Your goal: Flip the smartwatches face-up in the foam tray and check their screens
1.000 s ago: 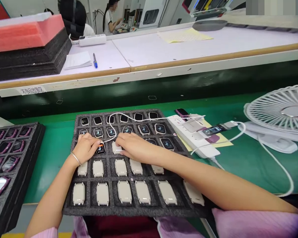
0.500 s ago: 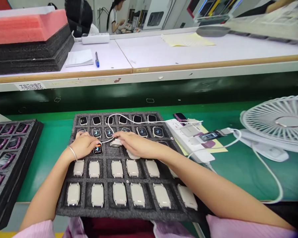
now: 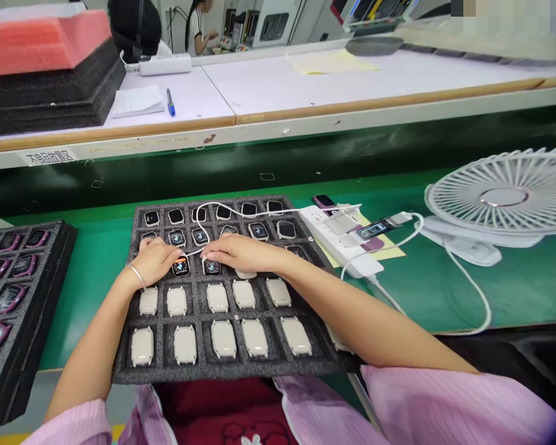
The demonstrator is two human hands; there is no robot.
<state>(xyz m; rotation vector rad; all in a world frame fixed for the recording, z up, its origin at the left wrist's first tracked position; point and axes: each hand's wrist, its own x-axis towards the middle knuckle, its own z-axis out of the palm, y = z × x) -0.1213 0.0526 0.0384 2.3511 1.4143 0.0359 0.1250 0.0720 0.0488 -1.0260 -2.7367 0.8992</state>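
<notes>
A dark grey foam tray holds rows of pale watches; the upper ones lie screen up, and the two lower rows show their backs, such as this watch back. My left hand has its fingertips at the left edge of a lit watch with an orange band on its screen. My right hand grips the upper left side of another lit watch, now screen up in its compartment. A white cable loops over the tray and passes between both hands.
Right of the tray are a white power strip, a plugged-in USB meter and a white fan. At left stands another tray of purple-rimmed watches. Foam blocks and a blue pen lie on the shelf. A person sits beyond.
The watch at my right hand has turned from tilted on edge to flat with its lit screen up. The camera view has shifted slightly.
</notes>
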